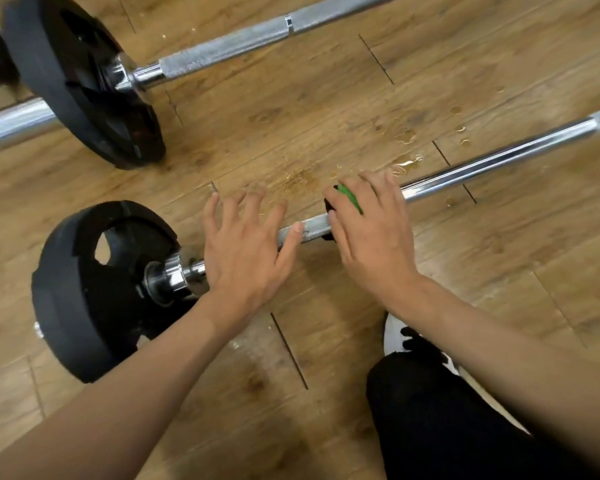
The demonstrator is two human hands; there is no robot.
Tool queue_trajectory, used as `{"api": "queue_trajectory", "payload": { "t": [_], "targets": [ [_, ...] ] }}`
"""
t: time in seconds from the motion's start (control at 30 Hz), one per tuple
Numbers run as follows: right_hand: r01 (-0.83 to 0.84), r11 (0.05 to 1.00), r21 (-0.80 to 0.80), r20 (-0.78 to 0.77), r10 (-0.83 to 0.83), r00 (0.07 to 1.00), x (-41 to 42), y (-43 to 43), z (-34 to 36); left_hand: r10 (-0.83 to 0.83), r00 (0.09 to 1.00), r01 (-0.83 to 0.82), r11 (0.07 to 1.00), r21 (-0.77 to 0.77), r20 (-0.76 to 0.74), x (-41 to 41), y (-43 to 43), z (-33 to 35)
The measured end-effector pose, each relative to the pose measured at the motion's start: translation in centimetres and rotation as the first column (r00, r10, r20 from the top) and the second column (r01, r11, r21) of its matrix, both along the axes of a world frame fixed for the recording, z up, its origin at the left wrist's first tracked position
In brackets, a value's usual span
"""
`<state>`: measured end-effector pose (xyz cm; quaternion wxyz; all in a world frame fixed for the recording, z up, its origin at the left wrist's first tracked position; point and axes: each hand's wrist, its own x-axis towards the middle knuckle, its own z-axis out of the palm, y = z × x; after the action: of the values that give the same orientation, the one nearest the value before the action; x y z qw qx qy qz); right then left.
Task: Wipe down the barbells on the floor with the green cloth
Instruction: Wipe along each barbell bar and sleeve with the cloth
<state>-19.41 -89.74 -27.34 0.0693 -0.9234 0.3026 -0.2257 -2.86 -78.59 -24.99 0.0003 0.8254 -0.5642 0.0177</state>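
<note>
Left hand: I see the left hand (246, 251) lying across the near barbell (499, 164), just beside the collar. The fingers are spread and nearly straight, and the thumb lies along the rough grip section of the bar. It grips nothing.
Right hand: The right hand (371, 233) lies palm-down over the same bar, a little further along than the left hand. The fingers are spread and reach past the far side of the bar. It presses on the green cloth (351, 199) and does not close round it.
Green cloth: It sits on the bar under the right hand. I can see only a narrow green strip between thumb and forefinger, with a dark edge beside it.
Near barbell: It lies on the wooden floor (326, 98), running from lower left to upper right. Its black plate (94, 289) is at the left end.
Far barbell: The far barbell (222, 53) lies well apart, further from me, with its large black plate (84, 81) at upper left.
Floor: Wet patches (406, 136) show near the bar, beyond the right hand.
Operator: A black trouser leg (430, 410) and a white shoe (394, 336) are at lower right.
</note>
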Motion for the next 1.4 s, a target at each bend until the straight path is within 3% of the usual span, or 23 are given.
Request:
{"api": "queue_trajectory", "payload": {
  "t": [0.1,0.13,0.2,0.27,0.33,0.4,0.5,0.6,0.67,0.7,0.77,0.83,0.9,0.97,1.07,1.23,1.3,1.4],
  "targets": [
    [-0.141,0.975,-0.171,-0.123,0.121,0.985,-3.6,-5.3,-0.4,0.002,1.000,-0.002,1.000,0.007,-0.007,0.7,-0.5,-0.1],
    [-0.082,0.983,-0.165,-0.105,0.065,0.992,-4.9,-7.3,-0.5,0.004,1.000,-0.004,1.000,0.001,-0.003,0.9,-0.7,-0.1],
    [0.192,0.978,-0.084,-0.016,-0.194,0.981,-7.1,-10.2,-0.8,0.011,1.000,-0.011,1.000,-0.010,0.004,1.2,-1.2,-0.2],
    [0.451,0.892,-0.026,0.050,-0.450,0.892,-7.7,-11.2,-0.8,0.016,1.000,-0.016,1.000,-0.022,0.009,1.6,-1.5,-0.3],
    [0.542,0.840,-0.020,0.074,-0.539,0.839,-5.9,-10.0,-0.4,0.013,1.000,-0.012,0.999,-0.038,0.016,1.9,-1.8,-0.4],
    [0.473,0.881,0.006,0.104,-0.471,0.876,-2.3,-6.6,-0.6,0.016,1.000,-0.015,0.999,-0.043,0.020,2.2,-2.1,-0.4],
    [0.157,0.987,0.025,0.117,-0.158,0.980,2.8,-0.6,-1.8,0.028,0.999,-0.027,0.999,-0.024,0.044,2.9,-2.7,-0.5],
    [-0.094,0.983,-0.157,0.007,0.096,0.995,2.7,-2.9,-1.5,0.012,0.998,-0.010,0.999,-0.034,0.054,3.6,-3.3,-0.6],
    [-0.150,0.954,-0.261,-0.073,0.136,0.988,0.2,-6.7,-1.3,0.008,0.999,-0.005,0.999,-0.051,0.049,4.0,-3.6,-0.7],
    [-0.111,0.962,-0.249,-0.066,0.098,0.993,-1.1,-8.5,-1.3,0.009,0.998,-0.005,0.998,-0.064,0.055,4.2,-3.7,-0.8],
    [0.129,0.978,-0.163,0.013,-0.129,0.992,-3.1,-11.3,-1.3,0.000,0.998,0.006,0.996,-0.085,0.064,4.7,-4.1,-1.0],
    [0.412,0.910,-0.051,0.067,-0.408,0.910,-3.2,-12.9,-1.0,-0.017,0.997,0.023,0.996,-0.084,0.075,5.2,-4.4,-1.0],
    [0.559,0.829,0.003,0.082,-0.557,0.826,-1.0,-12.3,-0.2,-0.030,0.995,0.037,0.997,-0.074,0.099,5.5,-4.7,-1.0],
    [0.473,0.881,0.005,0.104,-0.470,0.876,2.4,-9.2,-0.4,-0.030,0.994,0.038,0.997,-0.073,0.107,5.7,-5.0,-1.0],
    [0.130,0.991,-0.030,0.126,-0.126,0.984,6.4,-4.0,-2.0,-0.017,0.993,0.025,0.998,-0.066,0.116,6.1,-5.4,-0.9],
    [-0.204,0.932,-0.300,-0.079,0.189,0.979,2.4,-10.2,-1.7,-0.020,0.995,0.025,0.998,-0.058,0.096,6.4,-5.7,-0.9],
    [-0.089,0.964,-0.250,-0.032,0.083,0.996,-0.2,-12.5,-1.8,-0.019,0.995,0.026,0.998,-0.064,0.097,6.4,-5.7,-0.8],
    [0.365,0.927,-0.086,0.100,-0.356,0.929,-1.7,-13.3,-1.9,-0.010,0.995,0.016,0.998,-0.061,0.102,6.4,-5.7,-0.8]
  ]
}}
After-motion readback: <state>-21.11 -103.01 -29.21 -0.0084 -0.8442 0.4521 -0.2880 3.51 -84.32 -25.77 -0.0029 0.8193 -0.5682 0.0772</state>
